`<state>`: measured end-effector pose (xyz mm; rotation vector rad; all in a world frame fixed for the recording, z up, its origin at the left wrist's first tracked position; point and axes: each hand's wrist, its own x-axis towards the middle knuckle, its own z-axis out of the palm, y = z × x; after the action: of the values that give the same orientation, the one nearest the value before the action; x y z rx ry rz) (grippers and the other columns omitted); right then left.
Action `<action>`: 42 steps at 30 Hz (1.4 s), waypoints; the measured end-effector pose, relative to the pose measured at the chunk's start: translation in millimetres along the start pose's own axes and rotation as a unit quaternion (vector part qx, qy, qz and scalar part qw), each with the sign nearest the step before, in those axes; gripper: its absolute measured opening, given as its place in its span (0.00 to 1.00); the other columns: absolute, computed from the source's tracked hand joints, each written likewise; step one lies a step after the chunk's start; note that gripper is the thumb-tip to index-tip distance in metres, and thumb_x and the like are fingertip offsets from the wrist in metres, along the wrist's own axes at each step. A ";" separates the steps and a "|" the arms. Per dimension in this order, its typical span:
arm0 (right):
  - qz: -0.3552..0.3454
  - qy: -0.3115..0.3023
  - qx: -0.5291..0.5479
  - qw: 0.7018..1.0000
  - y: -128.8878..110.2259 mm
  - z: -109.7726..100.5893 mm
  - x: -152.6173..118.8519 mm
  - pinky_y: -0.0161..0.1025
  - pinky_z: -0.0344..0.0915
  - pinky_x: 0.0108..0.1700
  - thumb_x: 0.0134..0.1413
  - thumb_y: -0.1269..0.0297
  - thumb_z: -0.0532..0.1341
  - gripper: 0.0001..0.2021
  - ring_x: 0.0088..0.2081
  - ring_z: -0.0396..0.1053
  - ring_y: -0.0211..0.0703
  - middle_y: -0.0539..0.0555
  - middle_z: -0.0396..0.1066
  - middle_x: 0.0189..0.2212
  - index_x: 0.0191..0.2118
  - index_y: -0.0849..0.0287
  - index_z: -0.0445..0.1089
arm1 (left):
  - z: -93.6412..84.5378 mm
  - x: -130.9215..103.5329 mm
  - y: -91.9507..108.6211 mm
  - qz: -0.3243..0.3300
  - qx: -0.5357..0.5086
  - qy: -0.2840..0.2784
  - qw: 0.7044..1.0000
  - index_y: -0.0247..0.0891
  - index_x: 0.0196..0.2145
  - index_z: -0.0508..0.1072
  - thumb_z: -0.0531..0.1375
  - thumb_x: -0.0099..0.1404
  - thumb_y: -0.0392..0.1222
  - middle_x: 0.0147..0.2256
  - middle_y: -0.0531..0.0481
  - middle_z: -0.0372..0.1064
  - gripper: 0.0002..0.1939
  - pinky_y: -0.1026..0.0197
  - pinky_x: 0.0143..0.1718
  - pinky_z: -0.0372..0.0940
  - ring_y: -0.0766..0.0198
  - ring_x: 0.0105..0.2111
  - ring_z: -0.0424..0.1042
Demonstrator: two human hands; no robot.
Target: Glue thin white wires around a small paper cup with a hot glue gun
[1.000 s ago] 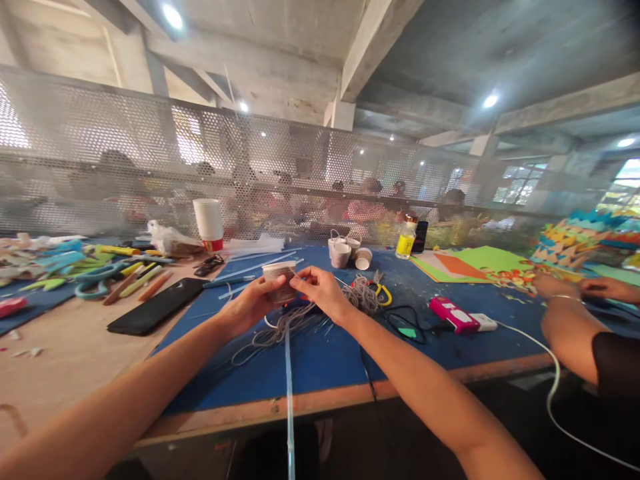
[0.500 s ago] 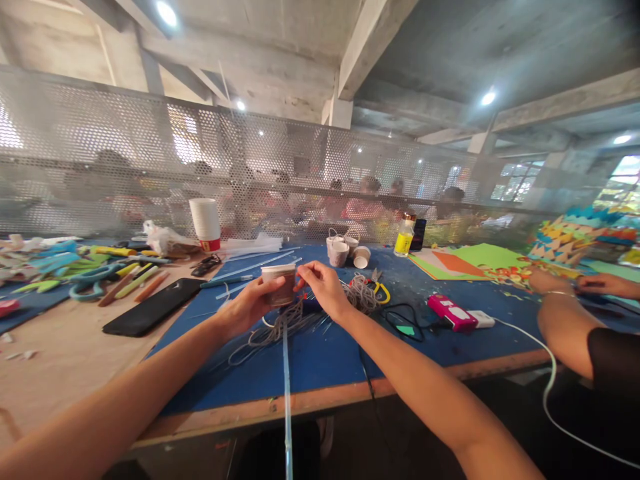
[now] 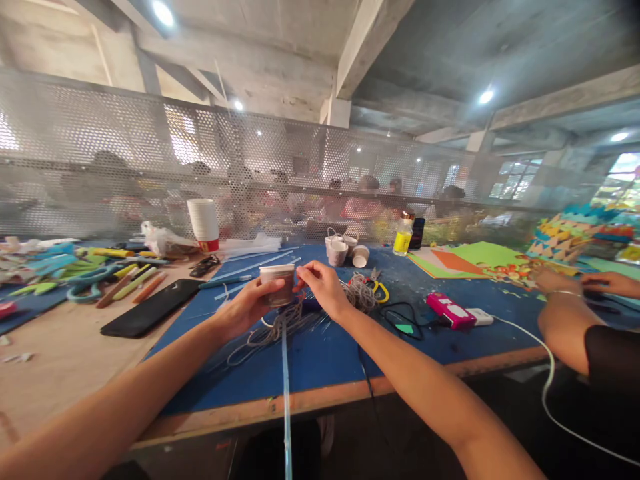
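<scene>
A small paper cup with a white rim and a brownish, cord-like wrapping is held upright by my left hand, thumb on its near side. My right hand is pinched closed at the cup's right side. Whatever lies between its fingertips is too small to make out. Beneath both hands spreads a loose tangle of grey cord, partly hidden by them. A long translucent strip runs from under the cup over the table's front edge. More cord lies bundled right of my right hand, against yellow-handled scissors.
Several small cups stand behind, one tipped over. At left are a black phone, pliers and stacked paper cups. A pink power adapter with a white cable lies right, near a co-worker's arm. A perforated screen stands behind.
The view has shifted very slightly. Both hands keep nearly the same hold at the cup. At the right, the co-worker's hands have moved a little.
</scene>
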<state>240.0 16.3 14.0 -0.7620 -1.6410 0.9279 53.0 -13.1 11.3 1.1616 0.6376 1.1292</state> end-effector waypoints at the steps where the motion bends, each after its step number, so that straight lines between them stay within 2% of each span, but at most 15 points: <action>1: 0.003 0.000 -0.001 1.000 -0.3 0.0 -0.1 0.37 0.68 0.37 0.62 0.53 0.61 0.12 0.30 0.77 0.42 0.47 0.73 0.24 0.32 0.56 0.68 | 0.6 -0.2 0.3 0.001 -0.001 -0.001 1.000 0.34 0.50 0.78 0.68 0.62 0.41 0.50 0.39 0.78 0.19 0.56 0.50 0.70 0.53 0.46 0.78; 9: -0.002 -0.004 -0.004 1.000 1.4 -0.6 0.7 0.37 0.68 0.37 0.62 0.53 0.61 0.12 0.30 0.77 0.42 0.46 0.73 0.24 0.32 0.55 0.67 | 4.2 -1.9 2.4 0.003 -0.003 0.000 1.000 0.36 0.47 0.80 0.67 0.62 0.41 0.47 0.40 0.79 0.16 0.58 0.48 0.71 0.53 0.44 0.78; 17: -0.013 -0.006 -0.022 1.000 6.2 -1.8 1.8 0.37 0.68 0.41 0.63 0.51 0.60 0.13 0.32 0.76 0.42 0.46 0.73 0.25 0.32 0.55 0.68 | 1.7 -2.0 2.2 -0.001 -0.006 -0.004 1.000 0.34 0.50 0.80 0.68 0.61 0.42 0.48 0.39 0.79 0.20 0.57 0.48 0.70 0.52 0.46 0.78; 23: -0.020 -0.007 -0.028 0.999 5.6 -1.8 1.6 0.38 0.68 0.44 0.64 0.52 0.60 0.13 0.33 0.76 0.42 0.47 0.74 0.25 0.32 0.55 0.68 | 4.9 -3.9 4.8 -0.003 0.009 -0.007 1.000 0.36 0.49 0.80 0.68 0.61 0.43 0.48 0.40 0.79 0.19 0.56 0.50 0.69 0.51 0.47 0.76; 30: -0.004 -0.011 -0.023 1.000 3.8 -1.5 1.2 0.37 0.69 0.41 0.63 0.51 0.60 0.14 0.33 0.76 0.42 0.47 0.74 0.26 0.32 0.55 0.68 | 6.5 -4.7 5.5 0.003 0.012 -0.019 1.000 0.35 0.49 0.80 0.67 0.61 0.43 0.48 0.40 0.79 0.19 0.56 0.49 0.69 0.52 0.46 0.76; 42: -0.011 -0.016 -0.013 1.000 5.3 -2.3 1.5 0.37 0.69 0.39 0.62 0.48 0.61 0.16 0.28 0.75 0.40 0.46 0.72 0.25 0.32 0.55 0.67 | -0.7 -3.6 2.8 0.004 0.007 -0.033 0.999 0.36 0.50 0.80 0.65 0.63 0.42 0.49 0.40 0.80 0.18 0.55 0.50 0.68 0.51 0.46 0.77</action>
<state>242.0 20.6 10.4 -0.7488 -1.6886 0.9099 50.2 -16.2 13.1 1.2100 0.5910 1.0906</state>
